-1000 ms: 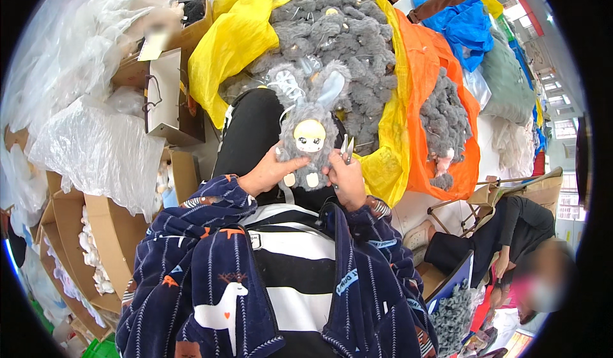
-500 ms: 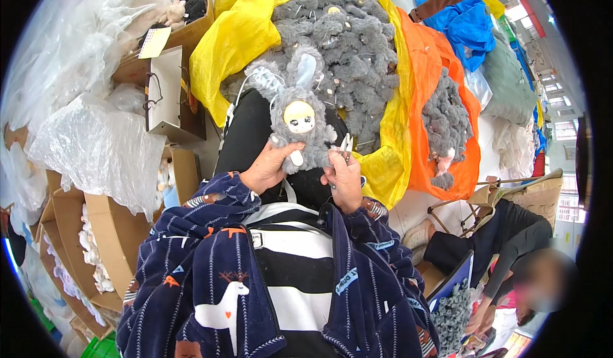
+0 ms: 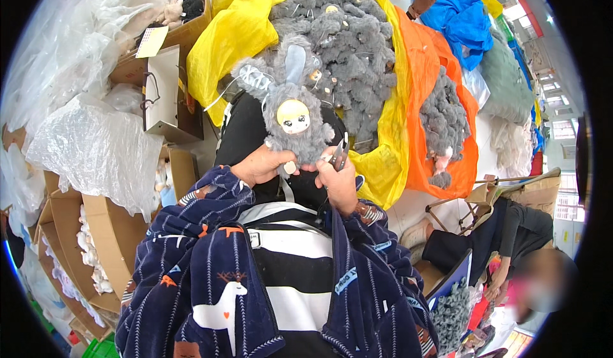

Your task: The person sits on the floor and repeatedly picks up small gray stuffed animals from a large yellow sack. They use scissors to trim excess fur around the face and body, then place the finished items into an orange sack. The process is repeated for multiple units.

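Observation:
A grey plush rabbit doll (image 3: 299,146) with long ears and a pale face stands upright above my lap, facing me. White thread is laced across one ear, and a loose strand trails off to the left. My left hand (image 3: 262,165) is closed around the doll's lower left side, thumb in front beside a small white foot. At the lower right of the doll, my right hand (image 3: 338,180) is closed on small scissors (image 3: 341,152), blades pointing up. Its fingertips touch or nearly touch the fur; exactly which is hard to tell.
Beyond my knees a yellow sack (image 3: 389,166) holds many grey plush pieces (image 3: 357,58). An orange sack (image 3: 415,103) with more stands right of it. Cardboard boxes (image 3: 118,230) and clear plastic sheeting (image 3: 96,147) lie left. A co-worker (image 3: 517,243) sits at lower right.
The doll has moved slightly down and its ears have shifted, the upright one leaning less. My right hand has come left, closer to the doll's base, with the scissors still held.

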### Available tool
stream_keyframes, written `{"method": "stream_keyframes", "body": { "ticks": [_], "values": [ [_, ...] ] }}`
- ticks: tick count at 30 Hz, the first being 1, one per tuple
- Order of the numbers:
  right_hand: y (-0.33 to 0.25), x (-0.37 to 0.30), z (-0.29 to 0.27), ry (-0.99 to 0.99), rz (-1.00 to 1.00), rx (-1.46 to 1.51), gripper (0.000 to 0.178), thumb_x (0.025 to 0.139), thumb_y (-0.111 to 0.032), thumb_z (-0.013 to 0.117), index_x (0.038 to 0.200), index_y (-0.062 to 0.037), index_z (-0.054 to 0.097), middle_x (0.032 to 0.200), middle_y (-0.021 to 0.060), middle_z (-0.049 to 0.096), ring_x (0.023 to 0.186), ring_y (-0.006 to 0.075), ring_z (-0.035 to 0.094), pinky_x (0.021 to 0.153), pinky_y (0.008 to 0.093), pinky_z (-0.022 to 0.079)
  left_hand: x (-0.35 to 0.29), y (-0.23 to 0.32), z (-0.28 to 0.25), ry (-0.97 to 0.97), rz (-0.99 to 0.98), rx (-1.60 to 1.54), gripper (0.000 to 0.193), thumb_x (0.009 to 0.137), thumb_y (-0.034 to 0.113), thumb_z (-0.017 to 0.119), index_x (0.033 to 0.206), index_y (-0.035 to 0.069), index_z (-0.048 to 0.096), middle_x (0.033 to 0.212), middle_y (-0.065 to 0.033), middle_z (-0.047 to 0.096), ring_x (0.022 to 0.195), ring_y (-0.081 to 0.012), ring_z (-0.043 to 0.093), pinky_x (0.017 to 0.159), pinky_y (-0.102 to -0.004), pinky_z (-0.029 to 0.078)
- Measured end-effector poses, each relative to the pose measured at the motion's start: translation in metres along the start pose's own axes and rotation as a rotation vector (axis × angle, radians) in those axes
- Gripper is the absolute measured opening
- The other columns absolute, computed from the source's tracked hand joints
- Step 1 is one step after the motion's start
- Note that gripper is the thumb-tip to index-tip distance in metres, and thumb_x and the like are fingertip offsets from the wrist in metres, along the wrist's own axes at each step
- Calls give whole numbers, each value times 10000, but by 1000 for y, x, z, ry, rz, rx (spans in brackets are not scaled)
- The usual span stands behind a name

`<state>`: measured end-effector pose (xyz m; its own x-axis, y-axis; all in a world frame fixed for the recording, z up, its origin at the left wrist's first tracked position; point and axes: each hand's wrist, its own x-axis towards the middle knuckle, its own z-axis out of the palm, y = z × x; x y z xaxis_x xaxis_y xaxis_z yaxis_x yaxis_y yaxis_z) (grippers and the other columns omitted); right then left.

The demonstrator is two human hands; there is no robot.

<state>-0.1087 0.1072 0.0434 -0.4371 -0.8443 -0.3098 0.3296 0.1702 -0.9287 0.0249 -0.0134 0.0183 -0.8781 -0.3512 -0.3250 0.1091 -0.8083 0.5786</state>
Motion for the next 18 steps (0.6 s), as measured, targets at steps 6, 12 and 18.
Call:
{"method": "stream_keyframes", "body": {
  "ticks": [6, 12, 18],
  "values": [
    [-18, 5, -6, -15, 198, -7, 162, 815, -192, 592, 908, -79, 524, 569, -1, 481, 424, 47, 398, 375, 181, 315, 3, -5, -6, 52, -22, 93, 264, 772, 57, 603, 1020, 28, 519, 828, -59, 584, 617, -131, 578, 503, -236, 473],
    [-23, 20, -41, 147, -125, -237, 363, 816, -144, 595, 1138, -30, 472, 636, 1, 517, 508, 48, 450, 490, 201, 380, 3, -12, 1, 129, 179, 220, 212, 779, 83, 610, 976, 36, 545, 769, -34, 586, 623, -103, 561, 539, -214, 448],
    [-18, 5, -10, -79, -138, -363, 336, 785, -129, 639, 1067, 3, 513, 777, 26, 565, 711, 62, 527, 646, 198, 427, 7, -13, -2, 111, 177, 177, 215, 805, 103, 596, 996, 39, 522, 781, -30, 569, 614, -94, 543, 507, -202, 424]
  ]
}}
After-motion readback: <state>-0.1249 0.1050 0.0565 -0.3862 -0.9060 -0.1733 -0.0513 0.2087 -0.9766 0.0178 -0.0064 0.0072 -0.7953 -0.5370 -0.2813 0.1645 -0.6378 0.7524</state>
